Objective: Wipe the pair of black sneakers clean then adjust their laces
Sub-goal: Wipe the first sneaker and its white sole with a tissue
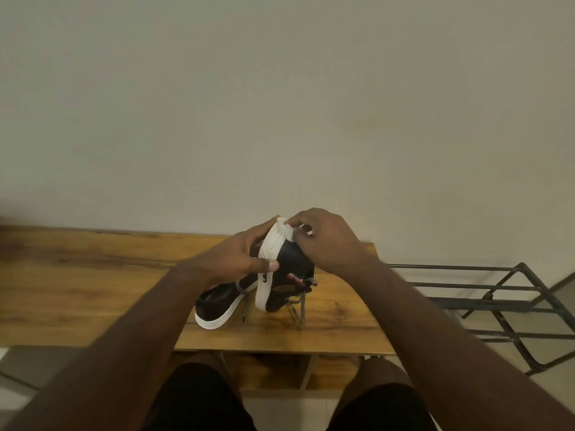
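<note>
One black sneaker [287, 269] with a white sole is tipped up on its heel over the wooden table [93, 275], toe raised. My left hand [239, 256] grips its sole edge from the left, thumb across the side. My right hand [326, 241] pinches a small white wipe [287, 230] against the toe of the sole. The second black sneaker [222, 303] lies flat on the table just left and nearer, partly hidden by my left forearm. Black-and-white speckled laces [300, 306] hang loose from both shoes.
A black metal shoe rack [497, 303] stands to the right of the table on the floor. A plain wall rises right behind the table. My knees in dark shorts sit under the table's near edge.
</note>
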